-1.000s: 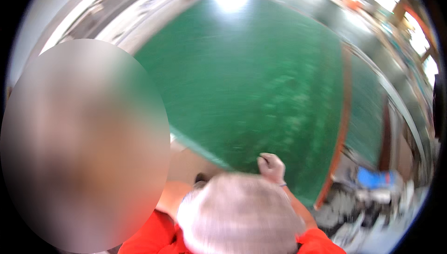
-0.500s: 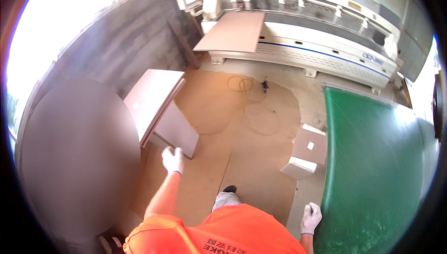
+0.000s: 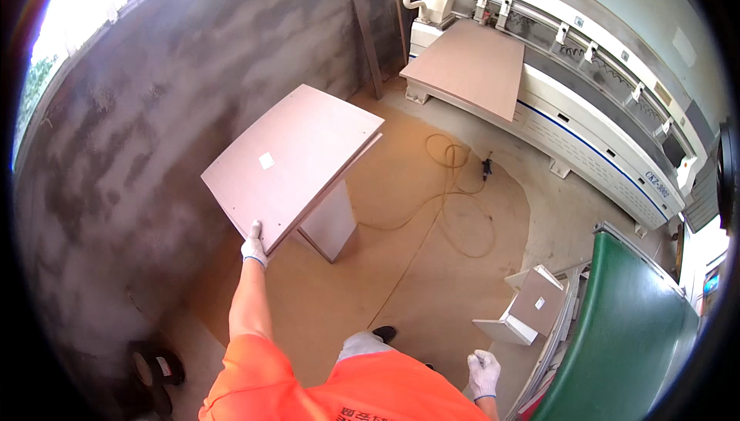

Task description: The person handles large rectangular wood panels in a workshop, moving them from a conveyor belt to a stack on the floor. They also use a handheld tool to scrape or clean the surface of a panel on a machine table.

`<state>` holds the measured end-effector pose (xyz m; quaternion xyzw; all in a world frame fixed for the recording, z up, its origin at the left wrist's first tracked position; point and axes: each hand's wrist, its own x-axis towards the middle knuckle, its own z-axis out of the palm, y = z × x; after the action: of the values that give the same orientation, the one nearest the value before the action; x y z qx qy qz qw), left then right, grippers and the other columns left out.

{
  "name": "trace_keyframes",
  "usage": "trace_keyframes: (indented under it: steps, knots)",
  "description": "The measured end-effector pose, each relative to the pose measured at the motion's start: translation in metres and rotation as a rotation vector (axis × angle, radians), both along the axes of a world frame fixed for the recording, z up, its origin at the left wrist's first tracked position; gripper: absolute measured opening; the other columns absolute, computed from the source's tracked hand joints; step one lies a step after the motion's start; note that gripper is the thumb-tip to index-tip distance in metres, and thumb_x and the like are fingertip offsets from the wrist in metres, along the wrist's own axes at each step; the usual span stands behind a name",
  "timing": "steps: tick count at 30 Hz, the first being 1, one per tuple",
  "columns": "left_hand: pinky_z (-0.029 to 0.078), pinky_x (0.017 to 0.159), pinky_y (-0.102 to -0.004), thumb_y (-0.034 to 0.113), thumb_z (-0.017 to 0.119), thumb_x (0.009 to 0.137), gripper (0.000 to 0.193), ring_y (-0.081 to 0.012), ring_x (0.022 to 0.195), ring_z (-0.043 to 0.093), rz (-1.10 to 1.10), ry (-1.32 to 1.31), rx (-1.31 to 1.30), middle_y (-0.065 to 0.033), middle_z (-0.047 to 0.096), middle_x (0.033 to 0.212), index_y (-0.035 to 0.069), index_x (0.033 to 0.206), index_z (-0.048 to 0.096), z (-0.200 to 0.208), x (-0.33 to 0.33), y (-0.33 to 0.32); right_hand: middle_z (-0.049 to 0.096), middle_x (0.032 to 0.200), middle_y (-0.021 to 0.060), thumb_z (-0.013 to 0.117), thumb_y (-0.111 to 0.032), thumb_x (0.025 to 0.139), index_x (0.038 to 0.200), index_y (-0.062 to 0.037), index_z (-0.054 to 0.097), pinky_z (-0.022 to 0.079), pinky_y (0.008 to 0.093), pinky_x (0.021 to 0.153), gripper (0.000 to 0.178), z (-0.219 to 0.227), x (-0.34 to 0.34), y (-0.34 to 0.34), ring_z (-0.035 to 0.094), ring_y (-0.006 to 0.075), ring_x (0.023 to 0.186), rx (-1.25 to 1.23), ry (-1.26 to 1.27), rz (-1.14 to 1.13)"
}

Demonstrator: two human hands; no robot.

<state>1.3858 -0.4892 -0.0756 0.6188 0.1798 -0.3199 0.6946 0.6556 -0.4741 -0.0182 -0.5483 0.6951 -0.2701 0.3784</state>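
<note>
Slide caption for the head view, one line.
Gloved left hand at the near corner of stacked panels; gloved right hand apart from them, beside a green-topped table.

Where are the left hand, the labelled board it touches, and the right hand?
Left hand [image 3: 253,249], head view: middle of the hand.
Board [image 3: 299,160], head view: middle of its upper face.
Right hand [image 3: 484,373], head view: middle of the hand.

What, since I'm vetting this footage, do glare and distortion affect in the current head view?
In the head view, bright light washes out the area above the grey wall, upper left; the white machine bows toward the right rim; the left hand and pinkish board look fairly sharp.
</note>
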Motion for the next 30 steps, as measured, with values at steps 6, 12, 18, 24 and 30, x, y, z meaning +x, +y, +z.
trace_keyframes:
  steps: [6,12,18,24,30]
  knots:
    - [0.058,0.088,-0.0409,0.034,0.090,0.083,0.066,-0.0270,0.097,0.070,0.213,-0.202,-0.001,-0.0175,0.072,0.117,-0.012,0.123,0.066,0.001,-0.039,-0.009,0.077,0.102,0.0170,0.077,-0.024,0.089,0.110,0.0033,0.074,0.059,0.0366,0.088,0.035,0.006,0.064,-0.053,0.075,0.0242,0.093,0.029,0.061,0.169]
    - [0.061,0.086,-0.0427,0.025,0.089,0.084,0.055,-0.0275,0.092,0.071,0.333,-0.097,-0.105,-0.0169,0.074,0.113,-0.012,0.120,0.068,0.029,-0.053,-0.031,0.077,0.101,0.0165,0.076,-0.025,0.090,0.111,0.0031,0.074,0.059,0.0355,0.089,0.035,-0.002,0.097,-0.069,0.075,0.0228,0.094,0.012,-0.008,0.207]
    - [0.056,0.088,-0.0444,0.039,0.090,0.082,0.065,-0.0281,0.095,0.068,0.221,-0.108,0.051,-0.0159,0.072,0.114,-0.012,0.117,0.070,0.020,0.001,-0.060,0.078,0.103,0.0151,0.077,-0.026,0.091,0.112,0.0019,0.075,0.058,0.0351,0.090,0.034,-0.002,0.092,-0.063,0.075,0.0222,0.096,0.018,-0.060,0.176]
    - [0.058,0.083,-0.0522,0.053,0.080,0.089,0.054,-0.0303,0.102,0.071,0.096,-0.090,-0.099,-0.0095,0.073,0.120,0.010,0.120,0.073,-0.036,0.019,-0.041,0.078,0.104,0.0149,0.078,-0.026,0.091,0.112,0.0002,0.075,0.058,0.0343,0.089,0.034,0.020,0.064,-0.037,0.075,0.0209,0.097,-0.010,0.012,0.076]
    - [0.058,0.093,-0.0476,0.056,0.083,0.085,0.073,-0.0307,0.101,0.069,0.054,-0.124,0.028,-0.0142,0.071,0.122,-0.004,0.124,0.069,-0.026,0.005,-0.025,0.072,0.087,0.0059,0.074,-0.018,0.092,0.103,0.0025,0.074,0.056,0.0301,0.074,0.023,-0.014,-0.002,0.048,0.067,0.0121,0.080,0.100,0.053,-0.159]
